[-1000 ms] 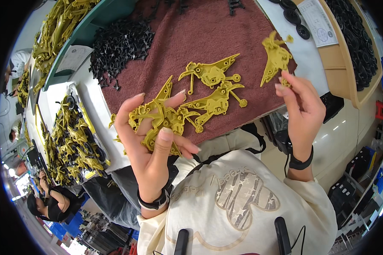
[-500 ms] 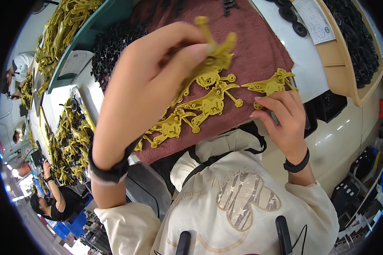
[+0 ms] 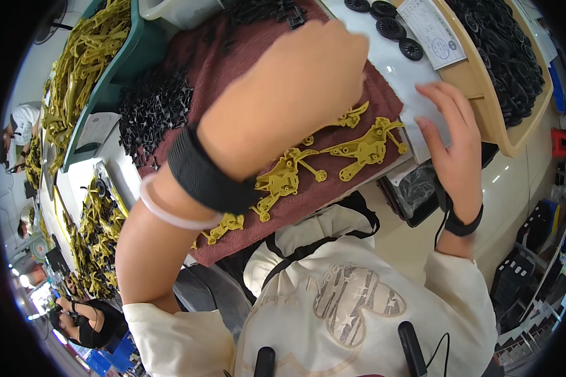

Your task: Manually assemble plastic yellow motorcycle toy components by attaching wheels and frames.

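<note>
The left forearm [image 3: 154, 245] slants far and right across the middle, the left hand [image 3: 321, 72] back-up, fingers hidden. At right, the right hand [image 3: 456, 141] is raised, thumb and fingers parted.

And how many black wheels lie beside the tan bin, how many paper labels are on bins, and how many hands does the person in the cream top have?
Black wheels: 4
Paper labels: 2
Hands: 2, left hand and right hand
Total: 8
</note>
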The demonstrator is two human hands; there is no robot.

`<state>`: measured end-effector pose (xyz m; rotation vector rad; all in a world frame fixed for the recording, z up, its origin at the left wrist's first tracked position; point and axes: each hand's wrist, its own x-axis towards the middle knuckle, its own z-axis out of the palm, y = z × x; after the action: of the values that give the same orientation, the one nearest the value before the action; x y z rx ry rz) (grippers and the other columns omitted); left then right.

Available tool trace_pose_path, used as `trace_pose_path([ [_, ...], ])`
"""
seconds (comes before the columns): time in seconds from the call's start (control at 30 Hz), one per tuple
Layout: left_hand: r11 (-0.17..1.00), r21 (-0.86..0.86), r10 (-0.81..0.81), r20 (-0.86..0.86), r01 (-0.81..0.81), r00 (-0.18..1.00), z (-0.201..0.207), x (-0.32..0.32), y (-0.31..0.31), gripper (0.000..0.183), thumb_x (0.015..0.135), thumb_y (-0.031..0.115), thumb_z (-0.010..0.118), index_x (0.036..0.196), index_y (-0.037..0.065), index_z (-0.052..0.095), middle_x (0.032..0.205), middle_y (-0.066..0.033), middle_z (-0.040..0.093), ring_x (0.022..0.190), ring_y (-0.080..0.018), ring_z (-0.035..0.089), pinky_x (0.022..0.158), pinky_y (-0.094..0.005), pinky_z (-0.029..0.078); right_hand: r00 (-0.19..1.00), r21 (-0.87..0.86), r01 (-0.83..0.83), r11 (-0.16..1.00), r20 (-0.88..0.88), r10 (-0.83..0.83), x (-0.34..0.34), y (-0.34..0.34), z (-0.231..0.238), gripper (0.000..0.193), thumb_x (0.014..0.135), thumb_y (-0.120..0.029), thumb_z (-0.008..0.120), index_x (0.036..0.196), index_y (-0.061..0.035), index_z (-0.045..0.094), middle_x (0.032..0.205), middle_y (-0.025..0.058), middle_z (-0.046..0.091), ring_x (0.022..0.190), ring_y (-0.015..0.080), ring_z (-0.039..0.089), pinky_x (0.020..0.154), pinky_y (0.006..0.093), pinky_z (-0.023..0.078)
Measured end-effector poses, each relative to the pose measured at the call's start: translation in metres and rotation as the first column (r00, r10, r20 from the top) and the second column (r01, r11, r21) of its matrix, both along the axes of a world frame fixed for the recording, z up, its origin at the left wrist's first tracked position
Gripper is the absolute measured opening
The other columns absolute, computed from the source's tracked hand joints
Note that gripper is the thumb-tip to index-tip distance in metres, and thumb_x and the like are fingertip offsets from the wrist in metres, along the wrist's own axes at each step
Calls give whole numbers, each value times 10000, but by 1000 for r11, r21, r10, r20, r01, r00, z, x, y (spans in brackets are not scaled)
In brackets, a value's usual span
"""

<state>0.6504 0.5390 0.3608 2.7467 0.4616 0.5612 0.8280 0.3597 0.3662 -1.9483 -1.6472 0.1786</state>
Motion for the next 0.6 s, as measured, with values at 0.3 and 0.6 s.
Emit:
trace_pose_path([
  [0.3, 995, 27, -98, 45, 97, 994, -36, 96, 41, 184, 816, 19, 607, 995, -22, 596, 983, -247, 604, 916, -415, 630, 836, -452, 513, 970, -113, -175, 978, 150, 191, 31, 33, -15, 554, 860, -1, 599, 1388, -8, 435, 1352, 164, 484, 1232, 366, 476, 1013, 416, 413],
  [0.6, 991, 137, 17, -85, -5, 996, -29, 94, 30, 185, 802, 86, 641, 959, -3, 601, 976, -228, 605, 859, -382, 657, 768, -433, 542, 988, -140, -88, 986, 111, 104, 35, 27, -15, 374, 791, 23, 670, 1156, 15, 594, 1183, 133, 522, 1051, 350, 544, 898, 434, 456],
])
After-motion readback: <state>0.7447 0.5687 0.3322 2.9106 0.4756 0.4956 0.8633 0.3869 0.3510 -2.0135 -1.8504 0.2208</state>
